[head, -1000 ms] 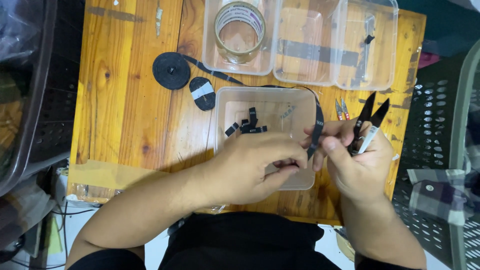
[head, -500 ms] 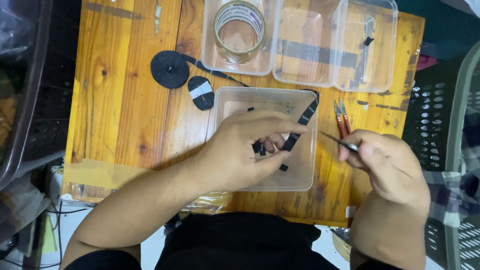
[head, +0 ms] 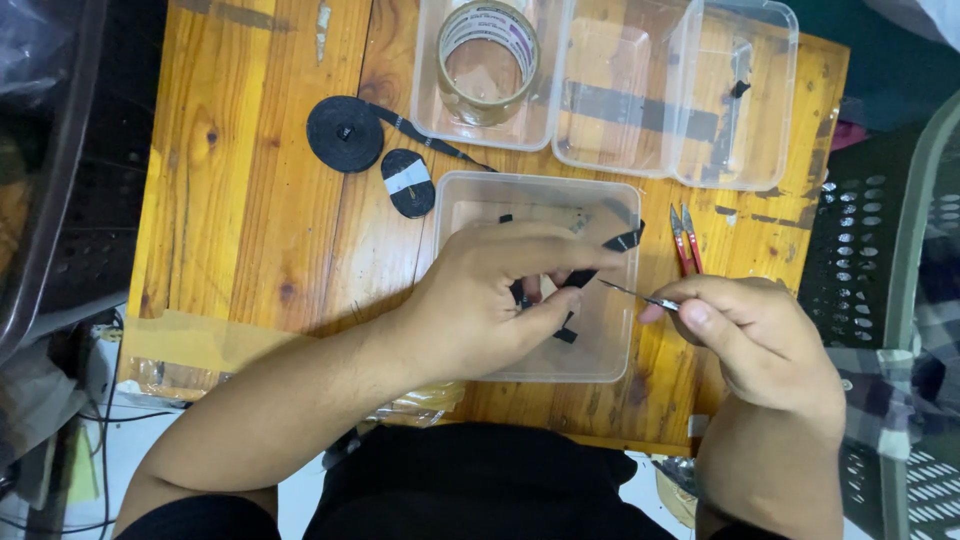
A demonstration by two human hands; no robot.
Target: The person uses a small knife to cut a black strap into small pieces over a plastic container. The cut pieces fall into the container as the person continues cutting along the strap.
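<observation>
Head view: at frame centre the left hand (head: pixel 480 310) pinches a short black strap piece (head: pixel 600 260) between thumb and fingers, over the clear plastic tub (head: pixel 620 365); at right, the right hand (head: pixel 760 335) has its fingers closed round thin metal tweezers (head: pixel 632 293), tips pointing at the strap

A short black strap piece (head: pixel 600 262) is tilting toward one o'clock, pinched at its lower end, hanging above a clear plastic tub (head: pixel 610 350). Thin metal tweezers (head: pixel 640 296) are pointing toward ten o'clock, tip just beside the strap.
</observation>
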